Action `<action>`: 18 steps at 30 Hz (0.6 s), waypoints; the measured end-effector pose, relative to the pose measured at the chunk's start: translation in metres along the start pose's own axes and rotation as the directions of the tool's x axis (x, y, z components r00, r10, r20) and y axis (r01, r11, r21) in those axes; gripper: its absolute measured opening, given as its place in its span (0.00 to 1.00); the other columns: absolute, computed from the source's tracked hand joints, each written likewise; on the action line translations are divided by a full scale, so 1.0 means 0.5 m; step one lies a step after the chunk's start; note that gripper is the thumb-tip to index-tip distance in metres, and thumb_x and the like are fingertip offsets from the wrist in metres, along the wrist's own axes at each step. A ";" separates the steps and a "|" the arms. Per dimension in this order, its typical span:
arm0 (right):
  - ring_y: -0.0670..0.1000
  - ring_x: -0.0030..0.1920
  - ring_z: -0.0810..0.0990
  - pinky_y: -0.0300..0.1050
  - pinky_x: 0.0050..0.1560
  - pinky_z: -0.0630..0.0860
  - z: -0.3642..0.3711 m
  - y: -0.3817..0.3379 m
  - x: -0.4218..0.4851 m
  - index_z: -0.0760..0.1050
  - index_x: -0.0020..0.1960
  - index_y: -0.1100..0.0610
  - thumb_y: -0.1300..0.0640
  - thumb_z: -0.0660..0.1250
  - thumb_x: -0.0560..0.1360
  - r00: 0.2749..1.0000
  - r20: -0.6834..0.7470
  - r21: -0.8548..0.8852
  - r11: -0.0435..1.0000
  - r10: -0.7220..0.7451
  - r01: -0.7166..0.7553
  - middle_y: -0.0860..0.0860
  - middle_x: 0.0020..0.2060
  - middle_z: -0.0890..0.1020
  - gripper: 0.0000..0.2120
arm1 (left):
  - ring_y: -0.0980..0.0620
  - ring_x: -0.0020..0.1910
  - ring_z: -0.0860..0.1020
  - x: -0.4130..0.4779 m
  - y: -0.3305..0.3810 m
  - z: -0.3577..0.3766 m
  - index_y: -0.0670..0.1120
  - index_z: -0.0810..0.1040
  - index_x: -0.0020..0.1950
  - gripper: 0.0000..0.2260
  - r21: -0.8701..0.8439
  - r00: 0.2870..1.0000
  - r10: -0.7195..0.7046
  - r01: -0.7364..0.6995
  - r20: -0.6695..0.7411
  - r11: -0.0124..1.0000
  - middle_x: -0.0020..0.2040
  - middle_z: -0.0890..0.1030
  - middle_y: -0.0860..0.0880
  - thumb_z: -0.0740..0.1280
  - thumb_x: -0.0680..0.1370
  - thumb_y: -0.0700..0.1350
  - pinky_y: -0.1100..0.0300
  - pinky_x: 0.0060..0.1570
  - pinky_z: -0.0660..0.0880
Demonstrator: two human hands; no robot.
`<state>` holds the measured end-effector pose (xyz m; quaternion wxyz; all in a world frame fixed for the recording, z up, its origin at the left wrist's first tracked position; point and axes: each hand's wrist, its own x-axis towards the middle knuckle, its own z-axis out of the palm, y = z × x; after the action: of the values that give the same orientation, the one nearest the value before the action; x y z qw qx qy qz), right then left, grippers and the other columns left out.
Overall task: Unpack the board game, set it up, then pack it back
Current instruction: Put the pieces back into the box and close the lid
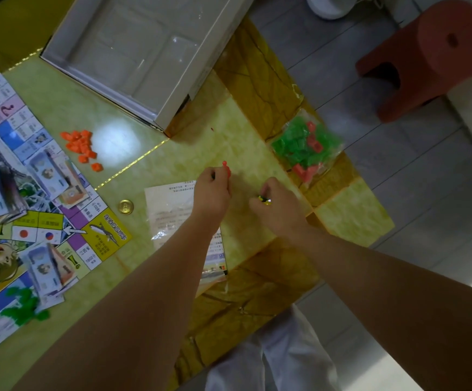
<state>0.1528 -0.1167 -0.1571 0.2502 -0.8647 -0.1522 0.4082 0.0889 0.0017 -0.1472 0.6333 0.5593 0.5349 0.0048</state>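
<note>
My left hand [213,186] pinches a small red pawn [226,168] above the yellow-green table [237,148]. Just to its right, my right hand [278,201] is curled round small yellow and dark game pieces [264,199]. Under my left wrist lies a clear plastic bag over a printed rules sheet [170,210]. The game board [68,221] spreads over the table's left side with stacks of paper money [49,173] on it. The open white game box [144,52] with its plastic tray sits at the top.
A pile of orange houses [81,146] lies left of centre, and a gold coin [125,206] is near the board's corner. A bag of green and red pieces [304,145] lies at the table's right edge. Loose green pieces [23,304] rest on the board. A red stool [432,57] stands on the floor.
</note>
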 end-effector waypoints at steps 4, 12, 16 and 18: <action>0.46 0.23 0.70 0.38 0.25 0.68 -0.019 -0.036 -0.002 0.73 0.47 0.59 0.56 0.60 0.78 0.985 0.113 0.489 0.855 0.131 -0.170 0.54 0.34 0.75 0.08 | 0.55 0.21 0.63 -0.014 0.028 -0.025 0.45 0.70 0.36 0.14 -0.328 0.977 -0.177 0.208 0.121 0.922 0.25 0.69 0.50 0.54 0.80 0.45 0.66 0.21 0.57; 0.46 0.21 0.62 0.35 0.19 0.59 -0.026 -0.099 -0.004 0.69 0.40 0.56 0.46 0.65 0.78 0.967 0.234 0.644 0.730 0.099 -0.231 0.54 0.29 0.76 0.16 | 0.56 0.21 0.64 -0.036 0.057 -0.101 0.45 0.73 0.39 0.20 -0.319 0.984 -0.095 0.139 0.148 0.938 0.24 0.71 0.51 0.56 0.82 0.57 0.67 0.21 0.59; 0.44 0.20 0.67 0.35 0.20 0.62 -0.032 -0.155 0.004 0.71 0.45 0.58 0.53 0.65 0.79 0.986 0.156 0.586 0.797 0.066 -0.146 0.55 0.32 0.76 0.09 | 0.55 0.24 0.66 -0.031 0.086 -0.132 0.43 0.72 0.47 0.08 -0.223 1.000 0.012 -0.009 0.012 0.975 0.31 0.73 0.49 0.61 0.82 0.46 0.67 0.22 0.62; 0.44 0.25 0.73 0.36 0.23 0.65 -0.040 -0.187 0.022 0.73 0.51 0.58 0.57 0.64 0.78 0.996 0.092 0.502 0.863 0.010 -0.055 0.52 0.35 0.77 0.05 | 0.56 0.26 0.66 -0.017 0.105 -0.141 0.43 0.71 0.52 0.02 -0.167 0.991 0.091 -0.107 -0.097 0.980 0.33 0.70 0.49 0.60 0.81 0.41 0.66 0.23 0.64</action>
<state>0.1699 -0.0402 -0.1010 0.4536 -0.7532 -0.0366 0.4749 0.0683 0.0656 -0.0899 0.6535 0.5279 0.5317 0.1074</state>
